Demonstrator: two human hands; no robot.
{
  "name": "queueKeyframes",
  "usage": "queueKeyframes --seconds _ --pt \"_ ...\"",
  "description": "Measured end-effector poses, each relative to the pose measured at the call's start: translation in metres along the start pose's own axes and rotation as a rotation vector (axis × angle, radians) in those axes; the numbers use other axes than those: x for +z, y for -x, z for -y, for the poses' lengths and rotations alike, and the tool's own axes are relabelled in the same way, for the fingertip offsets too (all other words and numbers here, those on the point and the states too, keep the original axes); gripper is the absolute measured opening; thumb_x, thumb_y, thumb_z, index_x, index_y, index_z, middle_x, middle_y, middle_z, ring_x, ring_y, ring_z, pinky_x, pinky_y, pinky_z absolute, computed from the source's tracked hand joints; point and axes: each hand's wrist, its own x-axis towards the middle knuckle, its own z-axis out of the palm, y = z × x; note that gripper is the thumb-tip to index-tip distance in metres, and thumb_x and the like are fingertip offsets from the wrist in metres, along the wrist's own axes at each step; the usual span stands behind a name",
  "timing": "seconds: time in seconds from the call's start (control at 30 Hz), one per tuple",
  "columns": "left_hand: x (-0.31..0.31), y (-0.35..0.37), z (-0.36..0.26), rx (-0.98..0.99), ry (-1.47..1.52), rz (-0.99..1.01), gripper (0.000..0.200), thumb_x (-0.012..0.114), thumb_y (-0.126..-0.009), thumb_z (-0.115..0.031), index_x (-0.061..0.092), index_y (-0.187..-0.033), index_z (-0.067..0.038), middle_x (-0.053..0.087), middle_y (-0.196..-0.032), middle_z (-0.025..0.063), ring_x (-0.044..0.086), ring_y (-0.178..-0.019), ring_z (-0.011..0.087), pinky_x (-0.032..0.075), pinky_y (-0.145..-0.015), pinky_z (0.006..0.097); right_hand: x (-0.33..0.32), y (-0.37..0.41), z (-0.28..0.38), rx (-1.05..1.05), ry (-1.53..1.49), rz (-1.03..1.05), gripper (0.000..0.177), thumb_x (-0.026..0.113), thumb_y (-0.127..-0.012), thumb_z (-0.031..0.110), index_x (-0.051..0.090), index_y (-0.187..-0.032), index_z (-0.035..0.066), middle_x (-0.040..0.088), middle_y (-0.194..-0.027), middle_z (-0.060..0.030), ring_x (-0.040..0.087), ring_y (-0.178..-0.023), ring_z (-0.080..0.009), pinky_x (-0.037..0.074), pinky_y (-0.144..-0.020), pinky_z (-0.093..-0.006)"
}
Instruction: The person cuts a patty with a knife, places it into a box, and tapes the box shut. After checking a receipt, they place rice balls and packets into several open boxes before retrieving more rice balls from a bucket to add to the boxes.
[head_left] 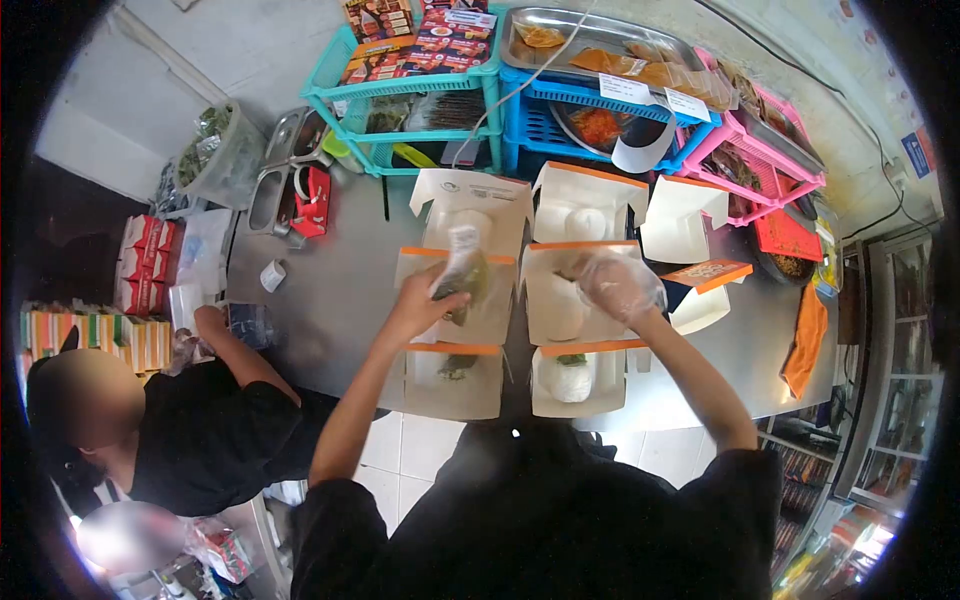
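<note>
My left hand (425, 303) grips a clear plastic bag of greens (463, 283) above the middle-left open carton (420, 262). My right hand (618, 287), in a clear plastic glove, is over the middle-right carton (545, 255). Its fingers are drawn together, and I cannot make out what is in them. A white rice mound (565, 318) sits under that hand. In the front-right carton (613, 390) lies another rice mound (568, 383) with greens on top. The front-left carton (480, 400) holds some greens (458, 364). Behind, the back-left carton (475, 190) and back-right carton (592, 180) each hold a pale mound.
More open cartons (680, 215) stand at the right. A teal rack (405, 80), a blue rack (600, 90) and a pink rack (750, 150) line the back. At the left, a co-worker (200, 425) reaches over the table beside a red tape dispenser (312, 200). An orange cloth (805, 345) hangs at right.
</note>
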Motion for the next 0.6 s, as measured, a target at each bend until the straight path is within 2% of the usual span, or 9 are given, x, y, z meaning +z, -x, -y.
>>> queueKeyframes --seconds 0.03,0.07,0.13,0.17,0.3,0.37,0.4,0.47,0.6 --pt "-0.003 -0.005 0.006 -0.030 -0.115 0.176 0.035 0.065 -0.076 -0.010 0.055 -0.109 0.000 0.062 -0.089 0.0130 0.060 -0.090 0.0244 0.048 -0.076 0.0391 0.010 -0.002 0.003 -0.001 0.001 0.000 0.016 0.055 -0.079 0.015 0.062 -0.087 0.003 0.059 -0.081 -0.0116 0.059 -0.072 -0.0211 0.048 -0.068 -0.0306" --pt "-0.002 -0.011 0.021 -0.027 -0.116 0.173 0.035 0.065 -0.076 -0.010 0.055 -0.109 0.000 0.062 -0.089 0.0130 0.060 -0.090 0.0244 0.048 -0.076 0.0391 0.016 -0.006 0.004 -0.071 -0.085 0.090 0.017 0.053 -0.079 0.017 0.062 -0.085 0.004 0.060 -0.081 -0.0123 0.060 -0.073 -0.0233 0.049 -0.068 -0.0324" --pt "0.004 -0.025 0.041 0.353 -0.589 0.168 0.037 0.065 -0.073 -0.011 0.055 -0.107 0.000 0.061 -0.092 0.0172 0.058 -0.089 0.0340 0.046 -0.075 0.0432 0.027 -0.012 0.003 -0.136 -0.170 0.176 0.017 0.051 -0.079 0.018 0.062 -0.083 0.005 0.061 -0.081 -0.0129 0.060 -0.075 -0.0255 0.049 -0.068 -0.0342" --pt "0.008 -0.026 0.045 0.308 -0.656 0.158 0.033 0.062 -0.070 -0.007 0.056 -0.102 -0.002 0.058 -0.094 0.0186 0.055 -0.088 0.0380 0.046 -0.075 0.0438 0.033 -0.012 0.002 -0.175 -0.154 0.209 0.016 0.052 -0.078 0.017 0.063 -0.081 0.005 0.061 -0.080 -0.0124 0.060 -0.075 -0.0266 0.049 -0.067 -0.0361" --pt "0.014 -0.037 0.055 0.337 -0.880 0.141 0.030 0.059 -0.069 -0.002 0.056 -0.099 -0.002 0.055 -0.094 0.0174 0.056 -0.089 0.0357 0.046 -0.077 0.0425 0.026 -0.005 0.007 -0.186 -0.139 0.276 0.014 0.053 -0.074 0.014 0.064 -0.079 0.005 0.062 -0.077 -0.0123 0.060 -0.073 -0.0295 0.048 -0.064 -0.0403" --pt "0.018 -0.046 0.079 0.480 -1.013 0.262 0.026 0.046 -0.077 -0.003 0.053 -0.103 -0.004 0.054 -0.097 0.0135 0.056 -0.086 0.0361 0.045 -0.080 0.0414 -0.008 -0.014 0.013 -0.108 -0.219 0.344 0.015 0.053 -0.075 0.014 0.064 -0.079 0.006 0.062 -0.078 -0.0130 0.061 -0.073 -0.0294 0.048 -0.064 -0.0403" --pt "0.018 -0.052 0.092 0.483 -1.013 0.264 0.026 0.046 -0.077 -0.003 0.053 -0.103 -0.004 0.054 -0.097 0.0135 0.056 -0.086 0.0361 0.045 -0.080 0.0414 -0.024 -0.018 0.016 -0.029 -0.300 0.409 0.015 0.052 -0.076 0.014 0.064 -0.079 0.006 0.062 -0.080 -0.0136 0.061 -0.073 -0.0293 0.048 -0.064 -0.0402" --pt "0.017 -0.062 0.108 0.524 -0.795 0.275 0.028 0.057 -0.067 0.002 0.056 -0.095 -0.002 0.054 -0.094 0.0163 0.055 -0.088 0.0349 0.046 -0.077 0.0423 -0.040 -0.022 0.017 -0.016 -0.321 0.449 0.016 0.053 -0.075 0.017 0.064 -0.079 0.006 0.063 -0.079 -0.0135 0.061 -0.073 -0.0295 0.048 -0.063 -0.0406" --pt "-0.004 -0.055 0.062 0.543 -0.754 0.258 0.025 0.058 -0.069 0.001 0.056 -0.093 -0.001 0.054 -0.095 0.0159 0.055 -0.088 0.0359 0.045 -0.077 0.0424 -0.049 -0.026 0.003 -0.065 -0.414 0.431 0.023 0.056 -0.076 0.026 0.063 -0.081 0.004 0.064 -0.081 -0.0120 0.061 -0.074 -0.0293 0.047 -0.065 -0.0413"
